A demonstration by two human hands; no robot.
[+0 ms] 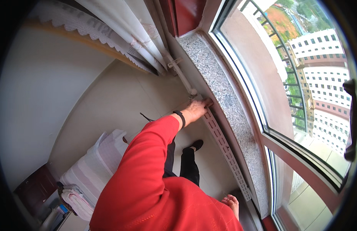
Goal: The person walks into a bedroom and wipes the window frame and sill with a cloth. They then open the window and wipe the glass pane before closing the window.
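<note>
My left hand, with a black band on the wrist, reaches to the far end of a white radiator with a slotted top. Its fingers are bent around a small dark brown thing, possibly a cloth, at the gap between radiator and wall. What the fingertips touch is partly hidden. Lower down, near the radiator's near end, my right hand hangs with loosely curled fingers, and I see nothing held in it. A white pipe with a valve joins the radiator's far end.
A speckled granite windowsill runs above the radiator beside a large window. White curtains hang at the far end. Behind my left arm stands something draped with striped cloth, folded textiles near it. My black shoe rests on the tiled floor.
</note>
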